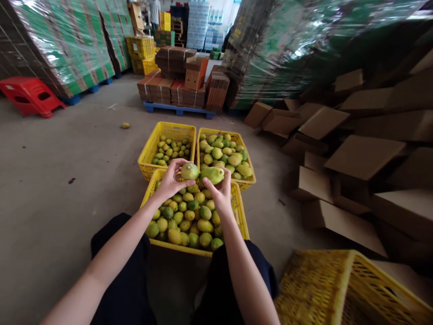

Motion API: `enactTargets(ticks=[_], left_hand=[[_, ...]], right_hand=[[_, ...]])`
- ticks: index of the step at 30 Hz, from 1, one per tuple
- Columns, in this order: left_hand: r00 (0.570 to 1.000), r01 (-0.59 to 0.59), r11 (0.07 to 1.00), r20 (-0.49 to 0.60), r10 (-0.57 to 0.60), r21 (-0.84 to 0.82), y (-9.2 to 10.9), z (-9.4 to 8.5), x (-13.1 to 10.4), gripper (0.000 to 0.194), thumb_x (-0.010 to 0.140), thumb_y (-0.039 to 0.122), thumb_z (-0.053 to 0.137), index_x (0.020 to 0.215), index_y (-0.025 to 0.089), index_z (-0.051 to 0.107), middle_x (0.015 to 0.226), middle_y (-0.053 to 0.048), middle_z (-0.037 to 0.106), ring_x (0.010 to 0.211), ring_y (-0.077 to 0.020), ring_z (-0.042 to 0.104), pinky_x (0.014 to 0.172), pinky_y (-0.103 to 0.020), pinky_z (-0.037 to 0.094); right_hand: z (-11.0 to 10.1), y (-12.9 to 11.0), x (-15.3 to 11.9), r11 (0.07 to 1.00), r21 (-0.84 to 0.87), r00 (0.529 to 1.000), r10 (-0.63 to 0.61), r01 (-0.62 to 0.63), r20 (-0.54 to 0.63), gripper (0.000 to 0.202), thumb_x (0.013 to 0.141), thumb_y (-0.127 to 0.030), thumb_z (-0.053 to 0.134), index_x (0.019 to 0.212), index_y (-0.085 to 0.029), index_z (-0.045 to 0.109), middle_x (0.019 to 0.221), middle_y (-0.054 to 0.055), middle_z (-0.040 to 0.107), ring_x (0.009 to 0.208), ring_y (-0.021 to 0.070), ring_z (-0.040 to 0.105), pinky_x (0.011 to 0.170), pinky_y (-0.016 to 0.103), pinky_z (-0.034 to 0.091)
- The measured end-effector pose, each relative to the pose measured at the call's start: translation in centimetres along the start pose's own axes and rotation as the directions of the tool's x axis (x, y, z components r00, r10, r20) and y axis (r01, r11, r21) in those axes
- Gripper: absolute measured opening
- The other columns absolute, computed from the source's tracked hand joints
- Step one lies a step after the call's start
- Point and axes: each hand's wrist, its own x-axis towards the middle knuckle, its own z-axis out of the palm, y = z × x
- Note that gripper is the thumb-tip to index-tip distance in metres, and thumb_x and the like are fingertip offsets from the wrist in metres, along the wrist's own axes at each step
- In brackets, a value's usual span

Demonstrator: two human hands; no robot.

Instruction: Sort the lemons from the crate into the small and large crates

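Background crate point(142, 48): marking unreadable; left hand point(173, 181) grips round fruit point(190, 171), right hand point(221, 192) oblong fruit point(211, 175).

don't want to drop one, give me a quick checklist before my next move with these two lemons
1. Left hand holds the rounder lemon: ok.
2. Right hand holds the longer lemon: ok.
3. Undersides of both undamaged: cannot tell, hidden.
4. Room in the far row's left crate: ok, its lemons sit below the rim.
5. Floor free of stray fruit: not ok, a yellowish fruit lies at left.
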Motion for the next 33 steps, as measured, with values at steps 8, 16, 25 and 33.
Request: enactTargets(ticks=[8,16,25,33], left_hand=[[0.98,0.153,0.968,-0.092,-0.174,-0.199,0.3,-0.3,0.1,0.063,0.065,0.04,0.09,0.121,0.025,0.066,0.132,-0.007,0.064,0.109,-0.0247,0.067,0.095,-0.036,0.055],[0.946,0.236,0.902,-0.128,-0.299,-0.362,-0.7,-0.8,0.6,0.058,0.07,0.046,0.085,0.118,0.021,0.066,0.123,-0.009,0.071,0.109,-0.0264,0.07,0.097,-0.039,0.057],[0.972,0.19,0.973,-0.114,-0.205,-0.132,-0.7,-0.4,0.4,0.071,0.061,0.037,0.091,0.126,0.02,0.067,0.138,-0.01,0.065,0.127,-0.032,0.061,0.111,-0.044,0.046],[0.938,0.303,0.934,-0.114,-0.327,-0.187,-0.5,-0.5,0.2,0.065,0.064,0.043,0.089,0.123,0.022,0.07,0.132,-0.009,0.068,0.12,-0.0321,0.065,0.098,-0.043,0.056]], right_hand=[[-0.6,-0.1,0.9,0.977,0.192,0.992,0.08,-0.097,0.093,0.058,0.061,-0.033,0.091,0.114,-0.028,0.067,0.105,0.001,0.073,0.098,0.0223,0.068,0.092,0.038,0.057],[-0.1,1.1,0.7,0.924,0.314,0.976,0.215,-0.218,0.043,0.065,0.066,-0.043,0.088,0.123,-0.03,0.061,0.103,0.002,0.075,0.093,0.0217,0.071,0.078,0.035,0.062],[-0.3,1.1,0.9,0.939,0.268,0.976,0.218,-0.215,0.02,0.057,0.062,-0.037,0.09,0.115,-0.025,0.072,0.119,0.004,0.074,0.108,0.0255,0.07,0.1,0.043,0.056],[-0.6,1.9,1.2,0.921,0.263,0.954,0.3,-0.288,-0.007,0.058,0.067,-0.053,0.083,0.118,-0.027,0.069,0.104,0.003,0.076,0.092,0.0211,0.072,0.078,0.034,0.061]])
